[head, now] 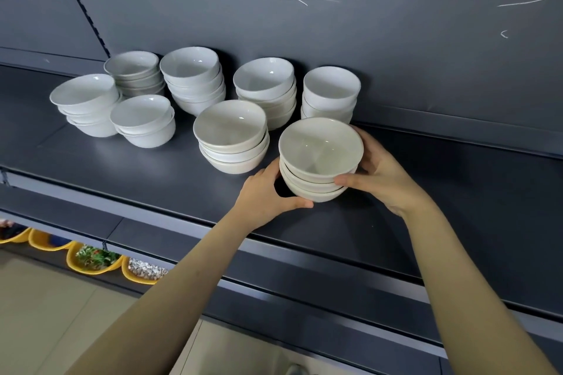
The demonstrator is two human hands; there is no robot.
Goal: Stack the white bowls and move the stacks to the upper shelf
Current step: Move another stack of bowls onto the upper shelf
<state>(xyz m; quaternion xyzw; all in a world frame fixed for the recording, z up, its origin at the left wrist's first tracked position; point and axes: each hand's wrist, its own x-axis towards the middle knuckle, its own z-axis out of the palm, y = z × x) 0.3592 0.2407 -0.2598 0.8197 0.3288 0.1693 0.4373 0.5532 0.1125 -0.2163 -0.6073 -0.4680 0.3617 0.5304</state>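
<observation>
A stack of three white bowls (318, 158) stands on the dark upper shelf (426, 207), near its front. My left hand (268, 195) curls round the stack's lower left side, thumb under the bottom bowl. My right hand (380, 173) grips its right side, thumb across the front rims. Several other stacks of white bowls stand behind and to the left: one close by (233, 135), two at the back wall (266, 90) (330, 91), and more further left (193, 79) (143, 120) (86, 103) (134, 73).
The dark back panel (335, 24) rises right behind the rear stacks. A lower shelf edge (304, 292) runs below my forearms. Yellow tubs of goods (94, 262) sit at the lower left above a pale floor. The upper shelf stretches bare to the right of my hands.
</observation>
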